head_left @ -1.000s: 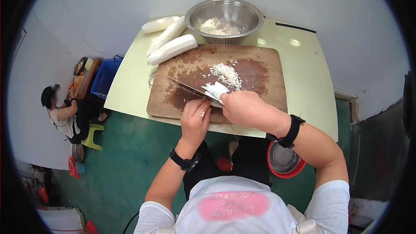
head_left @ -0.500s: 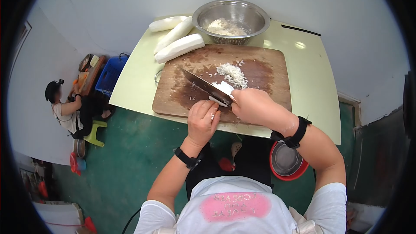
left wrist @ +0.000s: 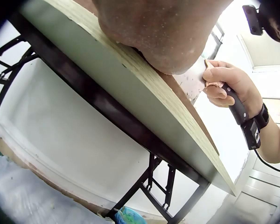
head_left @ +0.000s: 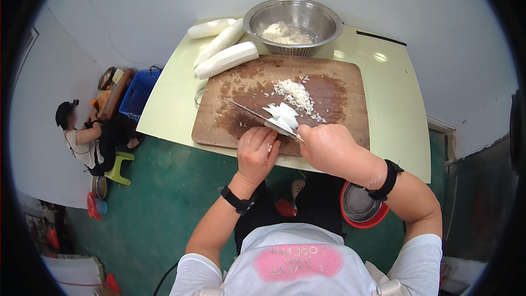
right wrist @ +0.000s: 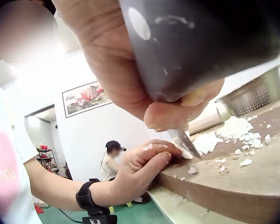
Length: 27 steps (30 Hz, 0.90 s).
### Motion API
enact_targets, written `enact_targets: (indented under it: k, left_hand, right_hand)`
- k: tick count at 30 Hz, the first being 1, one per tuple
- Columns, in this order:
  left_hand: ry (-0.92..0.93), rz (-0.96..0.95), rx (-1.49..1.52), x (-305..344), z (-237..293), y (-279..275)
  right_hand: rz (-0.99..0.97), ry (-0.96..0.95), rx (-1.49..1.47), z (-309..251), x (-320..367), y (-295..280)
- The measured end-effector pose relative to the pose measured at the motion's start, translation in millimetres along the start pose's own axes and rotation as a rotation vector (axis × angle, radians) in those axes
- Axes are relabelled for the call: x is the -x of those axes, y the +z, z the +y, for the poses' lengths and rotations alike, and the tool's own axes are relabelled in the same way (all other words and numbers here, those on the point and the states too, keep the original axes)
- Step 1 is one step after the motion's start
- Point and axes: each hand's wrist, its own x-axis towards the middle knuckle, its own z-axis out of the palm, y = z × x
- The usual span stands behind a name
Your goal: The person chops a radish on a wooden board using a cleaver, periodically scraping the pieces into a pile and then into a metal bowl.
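Observation:
My right hand (head_left: 331, 145) grips the black handle (right wrist: 200, 42) of a broad cleaver (head_left: 253, 113). Seen from above, the blade is nearly edge-on, low over the wooden chopping board (head_left: 216, 126), its tip pointing to the far left. My left hand (head_left: 256, 149) holds a small piece of white radish (right wrist: 186, 154) at the near edge of the board, fingertips close beside the blade; fingers cover most of the piece. White slices (head_left: 284, 116) lie just beyond the blade. Farther back is a heap of finely chopped white bits (head_left: 296, 94). Crumbs cling to the left fingers.
Three peeled white radishes (head_left: 227, 60) lie at the table's back left, one overlapping the board's corner. A steel colander (head_left: 293, 50) with chopped white bits stands behind the board. A red basin (head_left: 366, 222) is below the table at right. Another person (head_left: 85, 137) sits at far left.
The cleaver, tilted with its broad face showing half a second ago, has come down nearly edge-on. My right hand has shifted right and nearer to me. The slices beyond the blade are more spread out.

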Motion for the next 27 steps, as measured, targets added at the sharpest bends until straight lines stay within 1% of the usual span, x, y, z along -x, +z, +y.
enact_targets:
  k: [6,14,17,21,23,24,26,27]
  left_hand:
    - [-0.005,-0.009,-0.01,2,-1,1]
    - [0.01,0.0,-0.025,3,-3,2]
    - [0.005,-0.005,-0.019,3,-2,2]
    - [0.01,0.008,-0.024,4,-3,3]
    - [-0.005,-0.012,-0.033,2,0,2]
    - [0.001,-0.008,-0.031,1,0,2]
    - [-0.018,-0.002,-0.003,1,1,1]
    - [-0.016,0.004,-0.008,1,0,0]
  right_hand:
    - [-0.026,0.018,-0.005,-4,2,-4]
    - [0.04,-0.044,0.011,-3,5,5]
    - [0.042,-0.03,0.0,-3,3,7]
    - [0.005,-0.035,0.001,-3,-9,12]
    - [0.035,-0.097,0.003,-1,-18,19]
    - [0.04,-0.095,0.008,0,-18,16]
    - [-0.024,-0.013,-0.006,0,-18,10]
    - [-0.019,-0.019,-0.002,0,-18,9]
